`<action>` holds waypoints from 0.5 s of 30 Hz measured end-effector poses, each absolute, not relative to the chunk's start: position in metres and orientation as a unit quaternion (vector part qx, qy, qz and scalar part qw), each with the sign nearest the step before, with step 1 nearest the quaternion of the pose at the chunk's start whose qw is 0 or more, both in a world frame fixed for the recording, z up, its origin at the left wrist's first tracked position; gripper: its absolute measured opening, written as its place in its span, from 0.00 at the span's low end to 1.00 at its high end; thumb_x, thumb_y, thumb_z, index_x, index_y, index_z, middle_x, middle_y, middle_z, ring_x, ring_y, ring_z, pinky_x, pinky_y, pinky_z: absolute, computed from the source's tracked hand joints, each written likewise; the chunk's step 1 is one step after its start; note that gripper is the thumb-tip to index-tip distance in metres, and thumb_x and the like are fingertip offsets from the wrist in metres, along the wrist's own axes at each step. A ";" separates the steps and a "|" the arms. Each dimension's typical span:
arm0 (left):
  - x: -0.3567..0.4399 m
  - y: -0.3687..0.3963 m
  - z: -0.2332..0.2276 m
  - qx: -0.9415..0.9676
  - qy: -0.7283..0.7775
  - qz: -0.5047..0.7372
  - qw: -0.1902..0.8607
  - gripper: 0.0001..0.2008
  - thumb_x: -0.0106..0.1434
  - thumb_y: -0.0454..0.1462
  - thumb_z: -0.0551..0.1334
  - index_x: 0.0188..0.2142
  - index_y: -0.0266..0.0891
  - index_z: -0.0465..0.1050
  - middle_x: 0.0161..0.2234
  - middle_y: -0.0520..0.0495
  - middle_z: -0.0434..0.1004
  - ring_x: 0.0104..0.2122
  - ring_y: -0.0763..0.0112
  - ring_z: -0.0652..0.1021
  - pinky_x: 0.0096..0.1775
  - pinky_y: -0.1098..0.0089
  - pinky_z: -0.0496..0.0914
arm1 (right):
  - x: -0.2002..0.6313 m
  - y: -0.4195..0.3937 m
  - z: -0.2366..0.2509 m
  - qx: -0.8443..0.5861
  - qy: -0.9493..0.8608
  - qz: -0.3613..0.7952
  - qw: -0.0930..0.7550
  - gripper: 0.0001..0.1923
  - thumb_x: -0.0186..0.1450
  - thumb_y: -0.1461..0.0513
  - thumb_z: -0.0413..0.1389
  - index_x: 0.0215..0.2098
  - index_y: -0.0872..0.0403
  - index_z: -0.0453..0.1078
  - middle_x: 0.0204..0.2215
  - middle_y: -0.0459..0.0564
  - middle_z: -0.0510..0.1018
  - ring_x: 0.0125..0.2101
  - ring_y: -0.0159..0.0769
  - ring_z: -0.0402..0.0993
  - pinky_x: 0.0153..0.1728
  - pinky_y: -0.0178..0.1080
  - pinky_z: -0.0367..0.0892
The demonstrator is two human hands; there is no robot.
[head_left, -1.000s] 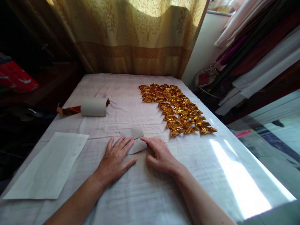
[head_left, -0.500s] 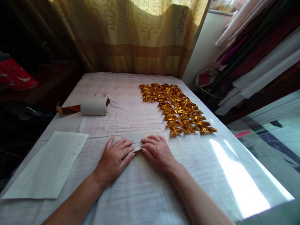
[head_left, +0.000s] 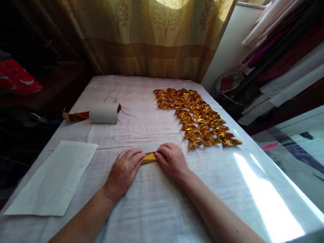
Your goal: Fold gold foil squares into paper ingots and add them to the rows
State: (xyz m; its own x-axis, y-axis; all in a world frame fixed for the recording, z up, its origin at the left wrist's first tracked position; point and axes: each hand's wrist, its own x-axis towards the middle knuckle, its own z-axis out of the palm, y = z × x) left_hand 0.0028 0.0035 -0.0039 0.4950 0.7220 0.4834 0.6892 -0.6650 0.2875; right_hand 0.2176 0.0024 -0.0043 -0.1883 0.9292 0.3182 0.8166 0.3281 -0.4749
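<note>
- A table (head_left: pixel 141 209) draped in pale cloth stands before a gold curtain (head_left: pixel 152 37), with rolled fabrics stacked at the right.
- Both hands lie near the front middle, palms down, fingers nearly flat and close together. The left hand (head_left: pixel 124 172) and the right hand (head_left: pixel 172 160) press on the two ends of one folded strip (head_left: pixel 149 157).
- What has changed: a second ago the strip showed only its pale grey back, with a loose flap sticking up toward the far side. Now it is folded narrower and its gold face shows between the fingertips — the fold has been turned over and flattened.
- My reading is that a crease is being set, an early step toward a shape like the finished ones.
- The gold pieces (head_left: pixel 197 118) sit in rows at the far right, well apart from the hands and untouched.
- The foil roll (head_left: pixel 103 113), gold tail trailing left, lies at the far left — as before.
- A white sheet (head_left: pixel 53 177) rests at the near left, just beside the left forearm.
</note>
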 end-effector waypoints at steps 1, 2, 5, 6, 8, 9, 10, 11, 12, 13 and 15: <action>0.003 0.001 -0.002 0.871 0.407 0.275 0.024 0.12 0.72 0.36 0.52 0.47 0.42 0.74 0.45 0.46 0.80 0.44 0.65 0.78 0.55 0.56 0.69 | 0.217 0.003 -0.005 -0.572 -0.764 0.095 0.284 0.05 0.65 0.62 0.60 0.31 0.51 0.75 0.33 0.48 0.80 0.36 0.37 0.74 0.39 0.40 0.60; 0.004 -0.001 -0.001 0.876 0.407 0.257 0.018 0.12 0.72 0.36 0.52 0.47 0.43 0.74 0.46 0.47 0.80 0.46 0.64 0.78 0.57 0.53 0.66 | 0.217 0.003 -0.005 -0.573 -0.763 0.093 0.285 0.05 0.65 0.62 0.60 0.31 0.51 0.75 0.33 0.48 0.80 0.36 0.37 0.74 0.39 0.40 0.60; 0.008 -0.011 0.004 0.881 0.419 0.220 -0.011 0.13 0.71 0.38 0.55 0.50 0.42 0.74 0.49 0.46 0.80 0.55 0.56 0.74 0.62 0.46 0.58 | 0.216 0.003 -0.006 -0.576 -0.760 0.087 0.287 0.05 0.65 0.61 0.60 0.31 0.51 0.75 0.33 0.47 0.79 0.36 0.37 0.73 0.38 0.40 0.60; 0.010 -0.014 0.004 0.881 0.421 0.215 -0.021 0.14 0.70 0.39 0.56 0.51 0.42 0.74 0.50 0.46 0.80 0.56 0.54 0.72 0.62 0.46 0.57 | 0.216 0.004 -0.007 -0.576 -0.761 0.086 0.286 0.05 0.66 0.61 0.59 0.31 0.51 0.74 0.33 0.47 0.79 0.36 0.37 0.73 0.38 0.40 0.60; 0.014 -0.021 0.004 0.886 0.414 0.207 -0.033 0.16 0.70 0.40 0.56 0.55 0.41 0.72 0.53 0.45 0.78 0.57 0.53 0.71 0.62 0.48 0.58 | 0.216 0.004 -0.006 -0.576 -0.762 0.085 0.283 0.06 0.66 0.61 0.58 0.31 0.51 0.74 0.32 0.48 0.78 0.36 0.37 0.73 0.38 0.40 0.59; 0.016 -0.024 0.002 0.890 0.407 0.204 -0.034 0.18 0.70 0.40 0.56 0.57 0.40 0.71 0.55 0.44 0.77 0.57 0.55 0.72 0.62 0.50 0.59 | 0.216 0.004 -0.006 -0.575 -0.763 0.087 0.282 0.06 0.67 0.61 0.58 0.31 0.51 0.74 0.32 0.48 0.78 0.36 0.37 0.72 0.38 0.40 0.59; 0.018 -0.026 0.001 0.894 0.400 0.201 -0.032 0.19 0.70 0.40 0.56 0.58 0.39 0.70 0.56 0.44 0.75 0.57 0.56 0.72 0.62 0.53 0.60 | 0.216 0.004 -0.006 -0.576 -0.763 0.088 0.282 0.06 0.67 0.61 0.58 0.31 0.51 0.74 0.32 0.48 0.78 0.36 0.37 0.72 0.39 0.40 0.59; 0.020 -0.028 -0.001 0.897 0.394 0.197 -0.029 0.20 0.70 0.41 0.56 0.59 0.38 0.69 0.57 0.43 0.74 0.58 0.57 0.72 0.61 0.55 0.62 | 0.216 0.003 -0.006 -0.576 -0.762 0.089 0.282 0.07 0.67 0.61 0.58 0.31 0.51 0.74 0.32 0.48 0.78 0.36 0.38 0.72 0.39 0.40 0.59; 0.021 -0.029 -0.003 0.899 0.391 0.194 -0.026 0.21 0.70 0.42 0.56 0.59 0.37 0.68 0.58 0.42 0.73 0.58 0.58 0.72 0.61 0.57 0.63 | 0.216 0.003 -0.005 -0.578 -0.761 0.090 0.282 0.07 0.67 0.61 0.58 0.31 0.51 0.73 0.32 0.48 0.78 0.36 0.38 0.72 0.39 0.40 0.59; 0.021 -0.030 -0.004 0.901 0.389 0.192 -0.023 0.21 0.70 0.42 0.55 0.60 0.37 0.67 0.58 0.42 0.73 0.58 0.59 0.72 0.61 0.58 0.64 | 0.216 0.003 -0.005 -0.579 -0.760 0.091 0.282 0.07 0.67 0.61 0.58 0.31 0.51 0.73 0.32 0.48 0.78 0.36 0.38 0.72 0.39 0.40 0.59; 0.021 -0.031 -0.006 0.902 0.388 0.188 -0.021 0.22 0.71 0.43 0.55 0.60 0.36 0.67 0.59 0.42 0.73 0.58 0.59 0.72 0.61 0.58 0.64 | 0.215 0.003 -0.005 -0.579 -0.759 0.090 0.284 0.07 0.67 0.61 0.58 0.31 0.51 0.73 0.32 0.48 0.78 0.36 0.38 0.72 0.39 0.41 0.59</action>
